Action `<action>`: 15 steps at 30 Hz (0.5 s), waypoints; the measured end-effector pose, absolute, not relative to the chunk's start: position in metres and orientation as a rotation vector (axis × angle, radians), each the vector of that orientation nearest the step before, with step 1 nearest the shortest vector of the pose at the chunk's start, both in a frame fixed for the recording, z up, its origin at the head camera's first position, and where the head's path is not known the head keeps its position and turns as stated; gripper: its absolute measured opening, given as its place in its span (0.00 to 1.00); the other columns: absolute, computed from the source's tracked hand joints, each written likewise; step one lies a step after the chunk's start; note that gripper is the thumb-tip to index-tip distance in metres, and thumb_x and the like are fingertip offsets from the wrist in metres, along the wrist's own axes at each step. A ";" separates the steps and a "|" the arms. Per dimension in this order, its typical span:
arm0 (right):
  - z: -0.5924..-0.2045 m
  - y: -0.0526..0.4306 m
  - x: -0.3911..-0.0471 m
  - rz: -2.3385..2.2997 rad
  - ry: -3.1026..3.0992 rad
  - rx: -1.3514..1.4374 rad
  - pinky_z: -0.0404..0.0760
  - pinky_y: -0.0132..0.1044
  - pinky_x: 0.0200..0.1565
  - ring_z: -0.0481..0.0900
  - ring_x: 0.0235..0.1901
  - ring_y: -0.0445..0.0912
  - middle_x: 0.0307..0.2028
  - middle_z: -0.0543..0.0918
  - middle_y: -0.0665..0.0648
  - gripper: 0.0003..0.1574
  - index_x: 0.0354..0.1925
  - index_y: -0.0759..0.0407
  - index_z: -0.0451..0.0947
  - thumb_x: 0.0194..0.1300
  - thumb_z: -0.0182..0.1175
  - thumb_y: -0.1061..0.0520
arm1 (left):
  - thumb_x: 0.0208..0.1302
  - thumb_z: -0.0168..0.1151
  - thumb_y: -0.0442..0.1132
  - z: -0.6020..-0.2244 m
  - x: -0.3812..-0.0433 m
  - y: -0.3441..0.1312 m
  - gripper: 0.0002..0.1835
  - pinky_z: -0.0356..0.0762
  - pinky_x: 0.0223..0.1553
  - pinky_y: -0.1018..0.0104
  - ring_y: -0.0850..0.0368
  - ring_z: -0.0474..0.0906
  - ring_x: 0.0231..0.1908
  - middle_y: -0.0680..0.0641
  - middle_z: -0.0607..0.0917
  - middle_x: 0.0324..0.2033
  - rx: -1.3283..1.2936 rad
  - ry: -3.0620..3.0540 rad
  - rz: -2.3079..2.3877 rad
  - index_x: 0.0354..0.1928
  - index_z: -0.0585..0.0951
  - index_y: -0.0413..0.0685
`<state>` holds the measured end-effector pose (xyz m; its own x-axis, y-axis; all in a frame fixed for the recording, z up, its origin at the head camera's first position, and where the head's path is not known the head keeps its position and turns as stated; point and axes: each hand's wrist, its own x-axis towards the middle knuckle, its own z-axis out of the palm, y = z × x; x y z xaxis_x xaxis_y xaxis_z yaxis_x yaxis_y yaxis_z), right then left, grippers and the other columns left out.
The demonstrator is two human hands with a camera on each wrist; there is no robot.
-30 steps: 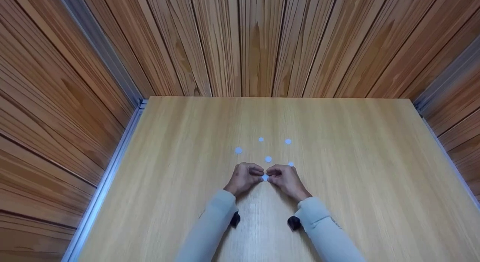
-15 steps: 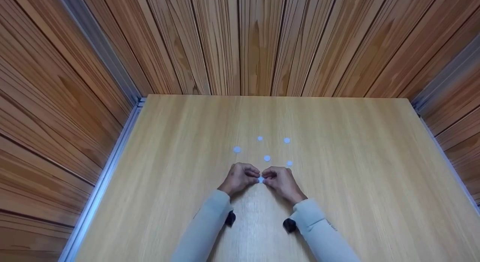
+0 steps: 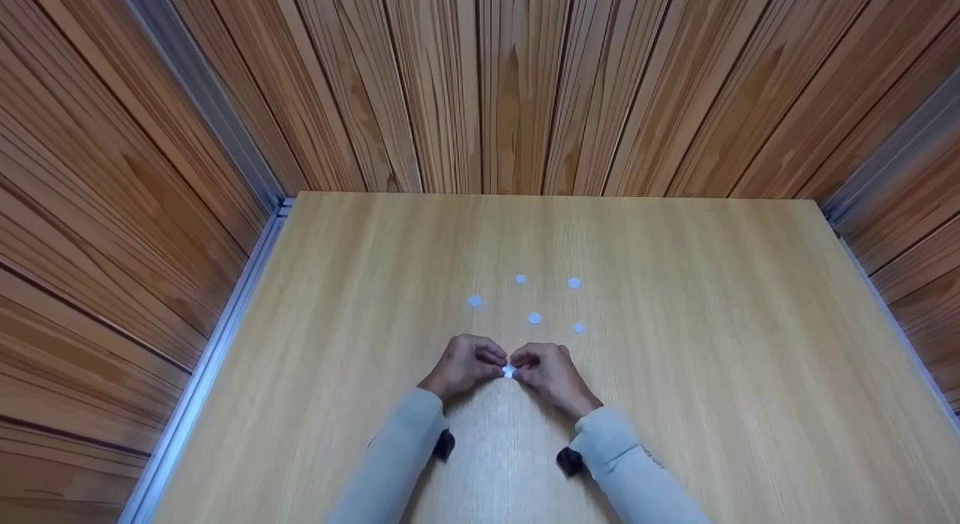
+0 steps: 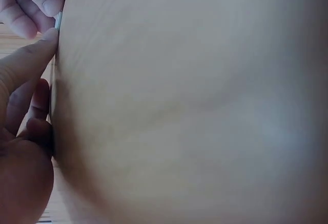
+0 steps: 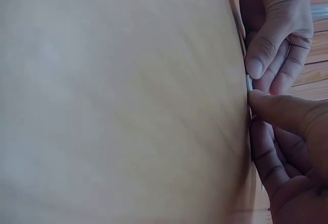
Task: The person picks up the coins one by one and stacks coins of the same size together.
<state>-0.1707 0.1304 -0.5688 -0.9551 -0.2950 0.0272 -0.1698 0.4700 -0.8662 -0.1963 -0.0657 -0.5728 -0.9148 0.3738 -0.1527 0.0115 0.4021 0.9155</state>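
Both hands meet in the lower middle of the table in the head view. Between their thumbs and fingertips lies a small pale bluish-white disc [image 3: 508, 371], low at the tabletop. My left hand [image 3: 463, 365] pinches its left edge, and my right hand [image 3: 553, 374] pinches the opposite edge. Edge-on, the disc [image 4: 58, 21] shows as a thin pale strip between two thumb tips in the left wrist view. The right wrist view has the same pale sliver [image 5: 249, 82] between the thumbs. Fingers cover most of it.
Several similar pale discs lie flat beyond the hands, among them a left one [image 3: 475, 301], a middle one [image 3: 534, 318] and a far right one [image 3: 574, 282]. The wooden table [image 3: 712, 344] is bordered by plank-patterned walls [image 3: 517, 88] and a metal rail [image 3: 202, 366].
Both hands have moved left and nearer the body together, with the disc between them. A disc formerly partly covered by the right hand now shows fully. The other discs stay in place.
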 end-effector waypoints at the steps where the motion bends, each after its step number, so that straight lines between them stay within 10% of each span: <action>1: -0.569 0.129 -0.170 -1.500 2.580 -0.416 0.79 0.32 0.35 0.83 0.32 0.43 0.32 0.87 0.54 0.09 0.38 0.63 0.86 0.57 0.70 0.70 | 0.54 0.73 0.25 -0.573 -0.195 -0.067 0.10 0.80 0.44 0.66 0.60 0.86 0.36 0.53 0.89 0.31 0.328 2.327 1.514 0.36 0.88 0.45; 15: -0.570 0.113 -0.161 -1.461 2.525 -0.497 0.79 0.33 0.37 0.82 0.34 0.41 0.34 0.87 0.52 0.08 0.39 0.61 0.86 0.59 0.69 0.68 | 0.56 0.73 0.27 -0.572 -0.187 -0.092 0.10 0.81 0.46 0.64 0.60 0.86 0.36 0.54 0.89 0.31 0.345 2.315 1.455 0.36 0.88 0.49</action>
